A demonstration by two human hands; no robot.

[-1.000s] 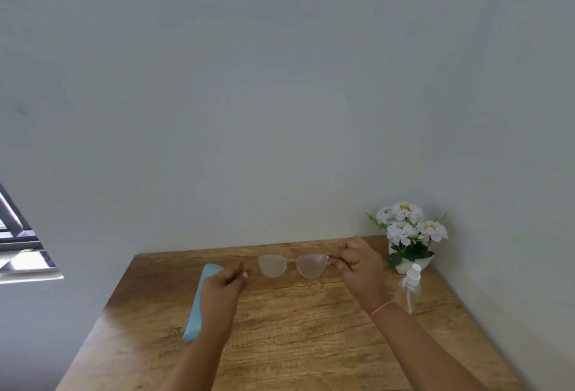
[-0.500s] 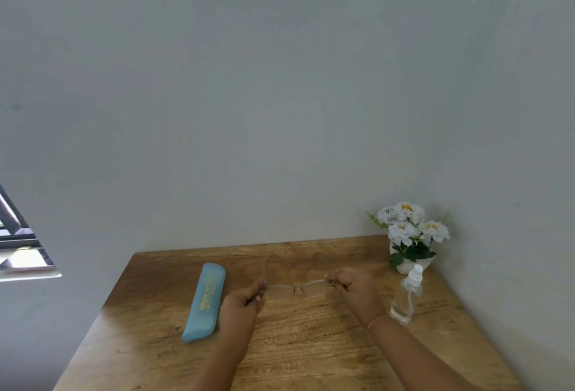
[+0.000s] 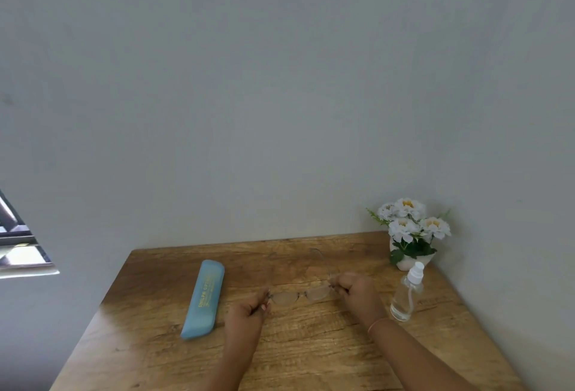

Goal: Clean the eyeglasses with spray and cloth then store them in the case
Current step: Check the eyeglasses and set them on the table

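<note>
Clear rimless eyeglasses are held low over the wooden table, lenses facing up. My left hand pinches their left end and my right hand pinches the right end. One temple arm sticks out toward the wall. A long blue glasses case with yellow lettering lies shut on the table, left of my left hand. A clear spray bottle with a white nozzle stands just right of my right hand. No cloth is visible.
A white pot of white flowers stands in the back right corner behind the spray bottle. Grey walls close the table at the back and right. A window shows at the far left.
Both hands have brought the eyeglasses down from chest height toward the tabletop and tipped the lenses flat. The blue case, earlier partly hidden by my left hand, now shows in full.
</note>
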